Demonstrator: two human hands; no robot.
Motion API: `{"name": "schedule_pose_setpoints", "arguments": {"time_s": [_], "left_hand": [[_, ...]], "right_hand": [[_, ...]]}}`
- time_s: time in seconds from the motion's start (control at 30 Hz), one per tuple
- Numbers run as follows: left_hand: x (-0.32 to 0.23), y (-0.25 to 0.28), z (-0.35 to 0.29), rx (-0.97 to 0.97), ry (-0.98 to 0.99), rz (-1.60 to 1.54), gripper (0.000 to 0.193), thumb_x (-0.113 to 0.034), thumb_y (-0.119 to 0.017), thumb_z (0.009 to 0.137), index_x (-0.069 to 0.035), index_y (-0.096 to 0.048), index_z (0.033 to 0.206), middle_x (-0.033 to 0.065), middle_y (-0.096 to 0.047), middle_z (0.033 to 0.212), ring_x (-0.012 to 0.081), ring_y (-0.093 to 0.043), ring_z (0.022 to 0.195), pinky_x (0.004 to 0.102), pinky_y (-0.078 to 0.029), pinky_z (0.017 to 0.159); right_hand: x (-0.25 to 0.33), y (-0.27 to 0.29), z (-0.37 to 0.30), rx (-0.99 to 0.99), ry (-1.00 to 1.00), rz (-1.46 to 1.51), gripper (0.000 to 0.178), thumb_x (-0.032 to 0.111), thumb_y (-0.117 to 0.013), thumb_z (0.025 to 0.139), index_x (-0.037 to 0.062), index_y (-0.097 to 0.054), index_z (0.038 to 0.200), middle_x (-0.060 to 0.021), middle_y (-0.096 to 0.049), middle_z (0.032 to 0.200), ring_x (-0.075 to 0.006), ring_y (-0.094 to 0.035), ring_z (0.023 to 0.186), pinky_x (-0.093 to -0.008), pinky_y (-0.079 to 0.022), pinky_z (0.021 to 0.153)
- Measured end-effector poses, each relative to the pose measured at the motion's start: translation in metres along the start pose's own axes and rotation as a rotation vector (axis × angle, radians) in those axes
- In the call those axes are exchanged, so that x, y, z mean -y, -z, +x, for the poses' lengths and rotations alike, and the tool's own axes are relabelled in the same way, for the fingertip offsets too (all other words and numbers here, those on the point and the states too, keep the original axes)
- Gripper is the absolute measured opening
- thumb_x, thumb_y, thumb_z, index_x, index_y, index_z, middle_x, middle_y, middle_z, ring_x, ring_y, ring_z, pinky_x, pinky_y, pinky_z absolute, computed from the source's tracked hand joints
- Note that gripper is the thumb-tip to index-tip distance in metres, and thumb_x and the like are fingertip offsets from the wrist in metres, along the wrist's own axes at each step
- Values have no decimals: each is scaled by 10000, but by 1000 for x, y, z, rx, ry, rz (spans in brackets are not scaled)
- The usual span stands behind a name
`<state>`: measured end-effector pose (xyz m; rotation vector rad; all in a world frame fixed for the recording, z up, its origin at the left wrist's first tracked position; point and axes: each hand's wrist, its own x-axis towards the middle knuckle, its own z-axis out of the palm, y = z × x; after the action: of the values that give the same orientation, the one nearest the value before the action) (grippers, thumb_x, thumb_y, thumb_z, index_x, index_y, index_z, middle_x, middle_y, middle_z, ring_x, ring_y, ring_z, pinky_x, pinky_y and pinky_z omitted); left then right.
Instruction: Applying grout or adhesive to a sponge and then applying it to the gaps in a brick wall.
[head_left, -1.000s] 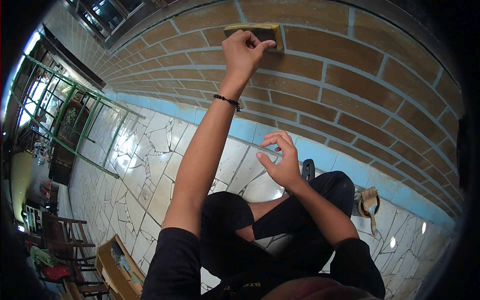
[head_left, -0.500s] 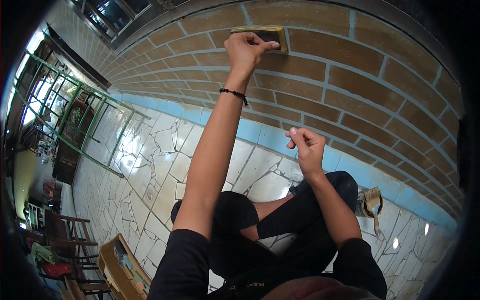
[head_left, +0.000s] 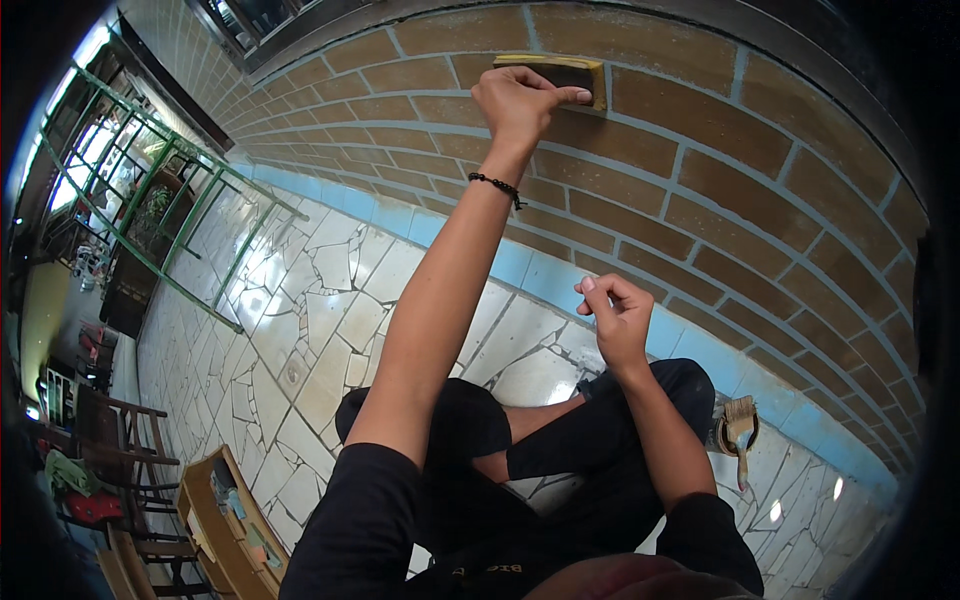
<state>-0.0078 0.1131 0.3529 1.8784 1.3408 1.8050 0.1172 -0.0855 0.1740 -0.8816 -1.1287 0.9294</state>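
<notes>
My left hand [head_left: 520, 100] is closed on a rectangular pad [head_left: 570, 76], dark on its back with yellow edges. The pad lies flat against the brick-patterned wall [head_left: 710, 160], just below the ledge, beside a pale joint line. My fingers and thumb grip its back, and the face toward the wall is hidden. Lower down, in front of the wall, my right hand [head_left: 622, 318] hangs with curled fingers and the thumb against the index finger. Nothing shows in it, and it does not touch the wall.
A container [head_left: 722, 432] with a flat paintbrush [head_left: 741, 430] laid across it stands on the floor by my right knee. A light-blue border [head_left: 535, 270] runs along the wall's foot. A wooden box [head_left: 225, 530], chairs [head_left: 140, 440] and a green metal frame [head_left: 180, 240] are at left.
The whole view has shifted slightly, so the wall and pad appear farther right. My left hand keeps the pad at the same spot on the wall; the right hand stays curled.
</notes>
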Motion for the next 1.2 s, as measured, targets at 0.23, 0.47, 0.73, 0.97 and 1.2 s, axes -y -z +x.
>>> {"name": "schedule_pose_setpoints", "arguments": {"time_s": [0.23, 0.47, 0.73, 0.97, 1.2], "left_hand": [[15, -2, 8, 48, -30, -21, 491, -303, -1109, 545, -36, -697, 549, -11, -592, 512, 108, -532, 503, 284, -498, 556], [11, -1, 5, 15, -53, -13, 483, -288, -1109, 543, -31, -702, 577, -7, -594, 529, 125, -551, 515, 294, -512, 566], [19, -15, -13, -42, -432, 188, 399, -261, -999, 720, -25, -703, 846, 83, -643, 828, 234, -660, 824, 370, -551, 724], [14, 13, -37, 29, -746, 468, 478, -139, -868, 758, -105, -607, 1157, 161, -557, 1249, 377, -596, 1114, 479, -532, 906], [-3, 31, -19, 79, -812, 626, 581, -96, -885, 730, -141, -633, 1252, 74, -622, 1308, 329, -598, 1189, 457, -553, 955]], "right_hand": [[23, 5, -3, 59, 9, 9, 229, 135, -735, 1011, -35, -763, 860, -56, -737, 741, -97, -660, 728, -266, -499, 736], [12, -2, 0, 70, 19, -20, 217, 121, -745, 999, -35, -754, 848, -45, -728, 726, -84, -645, 716, -265, -487, 712], [-24, -3, 4, 13, 113, -134, 206, 97, -783, 972, -35, -752, 817, -27, -719, 704, -61, -613, 669, -252, -474, 653], [-8, 5, -3, 4, 179, -164, 205, 97, -787, 952, -31, -757, 795, -45, -698, 646, -65, -601, 609, -268, -473, 603], [-13, 3, -2, 7, 177, -161, 194, 98, -798, 932, -30, -758, 792, -50, -694, 629, -72, -605, 592, -273, -469, 592]]}}
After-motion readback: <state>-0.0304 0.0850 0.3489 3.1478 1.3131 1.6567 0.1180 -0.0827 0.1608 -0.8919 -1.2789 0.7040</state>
